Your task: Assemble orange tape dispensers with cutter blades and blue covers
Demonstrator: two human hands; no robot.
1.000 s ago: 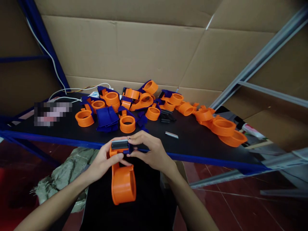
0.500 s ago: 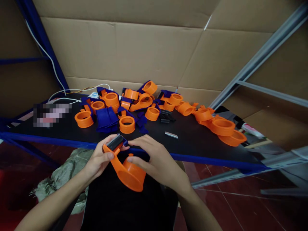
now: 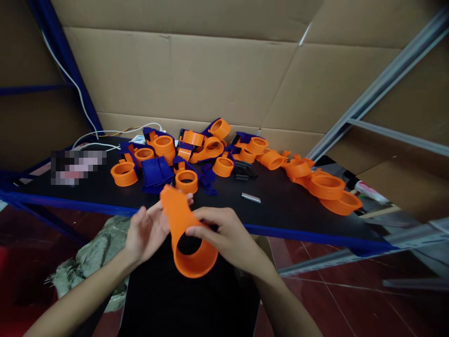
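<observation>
Both hands hold one orange tape dispenser body point(image 3: 185, 234) in front of the black table's near edge. Its round ring faces me and its flat orange side shows; the black and blue parts are hidden behind it. My left hand point(image 3: 149, 229) cups its upper end from the left. My right hand point(image 3: 226, 236) grips the ring's upper right side with fingers curled over it.
On the black table point(image 3: 273, 206) lies a heap of orange rings point(image 3: 185, 180), blue covers point(image 3: 156, 171) and stacked orange bodies point(image 3: 326, 185) at right. A small metal blade point(image 3: 250, 198) lies alone. White cables point(image 3: 105, 133) run at back left. Cardboard walls stand behind.
The dispenser has been turned over in my hands: its black and blue end, seen on top earlier, is out of sight, and the ring opening faces me.
</observation>
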